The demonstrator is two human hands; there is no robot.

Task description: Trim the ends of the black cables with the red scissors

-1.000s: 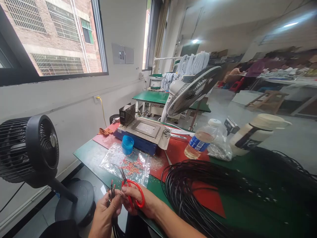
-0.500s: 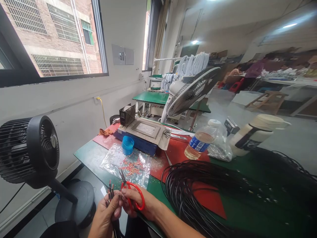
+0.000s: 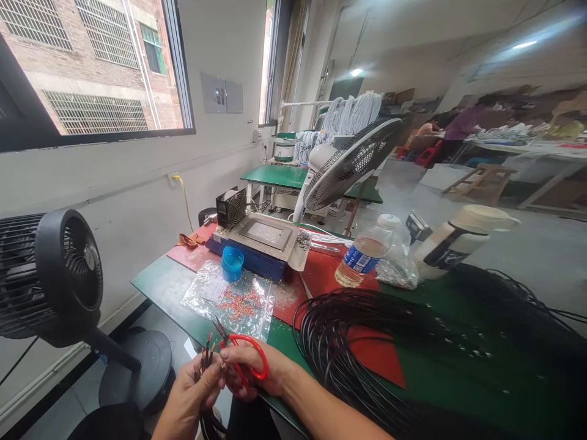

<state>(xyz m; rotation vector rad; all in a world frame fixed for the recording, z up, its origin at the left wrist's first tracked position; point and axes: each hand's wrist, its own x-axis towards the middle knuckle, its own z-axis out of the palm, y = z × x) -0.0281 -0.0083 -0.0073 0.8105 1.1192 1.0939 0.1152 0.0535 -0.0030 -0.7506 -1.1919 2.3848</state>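
My left hand (image 3: 195, 382) is closed around several black cables (image 3: 207, 355) whose ends stick up with red and dark inner wires. Close against it, my right hand (image 3: 250, 366) grips red-handled scissors (image 3: 259, 351), the blades pointing up and away to the left. The fingertips of both hands meet at a wire end, too small to make out clearly. Just beyond the blades lies a clear plastic bag (image 3: 197, 297) scattered with small red and pale wire scraps (image 3: 241, 304). A blue plastic cup (image 3: 232, 264) stands at the bag's far edge.
Behind the bag sits a blue soldering pot (image 3: 261, 260) with a small black fan (image 3: 232, 208). A coil of black cable (image 3: 330, 342) covers the right side, near a bottle (image 3: 360, 260) and a beige jug (image 3: 452, 241). A black floor fan (image 3: 68, 269) stands left.
The view has shifted slightly, so the scene sits a little further left and up. Both hands stay together, and the scissors have tilted slightly further left.
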